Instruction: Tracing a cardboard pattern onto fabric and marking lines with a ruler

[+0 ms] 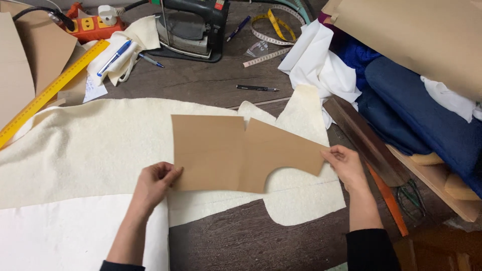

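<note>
A brown cardboard pattern piece [236,153] with a notch in its top edge and a curved cut-out below lies on cream fleecy fabric [95,145]. My left hand [153,183] pinches the pattern's lower left corner. My right hand [346,165] grips its right tip. The fabric spreads across the dark wooden table [226,241], and a smooth white cloth [65,231] lies over its near left part.
A yellow ruler [50,90] lies at the left. At the back are an iron [191,27], an orange power strip [93,27], pens, a black pen [257,88] and a tape measure [273,30]. Blue and white fabrics [401,100], a wooden ruler [364,138] and scissors [411,200] fill the right.
</note>
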